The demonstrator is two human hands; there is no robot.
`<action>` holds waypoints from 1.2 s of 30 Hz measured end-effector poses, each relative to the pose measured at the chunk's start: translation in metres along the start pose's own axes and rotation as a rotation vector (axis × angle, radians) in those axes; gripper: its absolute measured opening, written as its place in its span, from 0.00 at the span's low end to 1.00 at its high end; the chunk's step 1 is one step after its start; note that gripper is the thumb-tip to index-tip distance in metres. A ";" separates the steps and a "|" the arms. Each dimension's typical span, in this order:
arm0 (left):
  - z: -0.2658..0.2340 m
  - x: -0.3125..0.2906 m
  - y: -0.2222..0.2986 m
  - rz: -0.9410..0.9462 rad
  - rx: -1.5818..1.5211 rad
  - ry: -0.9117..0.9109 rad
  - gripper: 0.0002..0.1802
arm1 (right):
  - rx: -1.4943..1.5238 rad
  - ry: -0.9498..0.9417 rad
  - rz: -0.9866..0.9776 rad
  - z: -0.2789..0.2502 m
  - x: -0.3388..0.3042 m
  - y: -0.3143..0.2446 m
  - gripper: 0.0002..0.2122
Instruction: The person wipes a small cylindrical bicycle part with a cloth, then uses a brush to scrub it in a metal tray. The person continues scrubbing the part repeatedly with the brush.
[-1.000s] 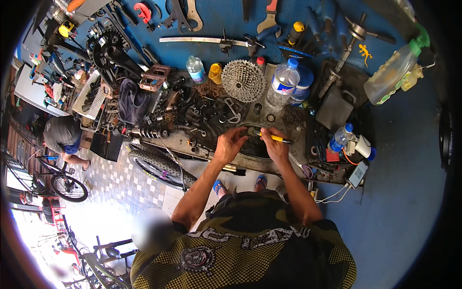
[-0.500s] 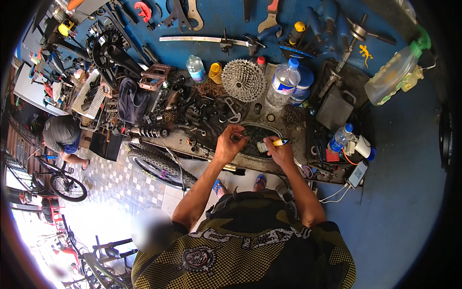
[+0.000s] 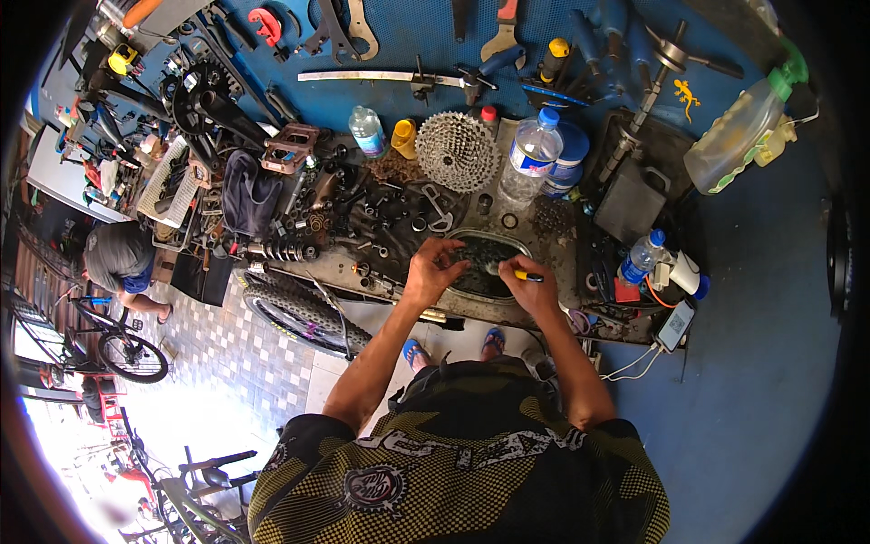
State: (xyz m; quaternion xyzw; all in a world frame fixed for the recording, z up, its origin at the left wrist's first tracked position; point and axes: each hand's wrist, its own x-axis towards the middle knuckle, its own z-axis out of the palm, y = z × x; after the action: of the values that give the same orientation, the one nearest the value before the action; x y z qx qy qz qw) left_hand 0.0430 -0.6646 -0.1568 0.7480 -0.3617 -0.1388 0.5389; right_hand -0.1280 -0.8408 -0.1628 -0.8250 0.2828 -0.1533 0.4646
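My left hand (image 3: 433, 272) is over the left rim of an oval metal tray (image 3: 526, 247). Its thumb and fingers curl together in a pinch, and whatever they hold is too small to make out. My right hand (image 3: 533, 292), at the tray's right side, grips a small brush with a yellow handle (image 3: 527, 276). The brush's pale head points left over the tray, toward the left fingertips, partly covered by my fingers. Dark, wet-looking contents (image 3: 480, 272) lie inside the tray. Beyond it stands a silver bicycle cassette (image 3: 458, 152).
A large plastic bottle with a blue cap (image 3: 530, 163) stands behind the tray. Loose bolts and metal parts (image 3: 376, 213) cover the bench to the left. A smaller bottle (image 3: 642, 258) and a phone (image 3: 675, 326) are at the right. A bicycle wheel (image 3: 304, 317) leans below the bench.
The brush in my right hand has tilted, its yellow handle end now pointing right and slightly down. My left hand stays in nearly the same place.
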 end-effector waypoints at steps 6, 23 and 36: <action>0.004 0.000 -0.010 0.023 0.083 -0.018 0.25 | 0.090 0.071 -0.371 0.008 0.002 -0.075 0.09; -0.009 0.002 -0.001 0.075 0.142 -0.004 0.23 | -0.025 0.198 -0.514 0.011 0.014 -0.078 0.08; -0.003 0.001 -0.008 -0.145 -0.133 -0.101 0.24 | -0.338 0.170 -0.326 -0.003 0.007 0.005 0.09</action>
State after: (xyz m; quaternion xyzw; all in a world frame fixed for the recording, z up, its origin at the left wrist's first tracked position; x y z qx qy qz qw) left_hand 0.0486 -0.6615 -0.1629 0.7267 -0.3236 -0.2387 0.5570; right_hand -0.1258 -0.8485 -0.1653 -0.9098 0.2056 -0.2458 0.2639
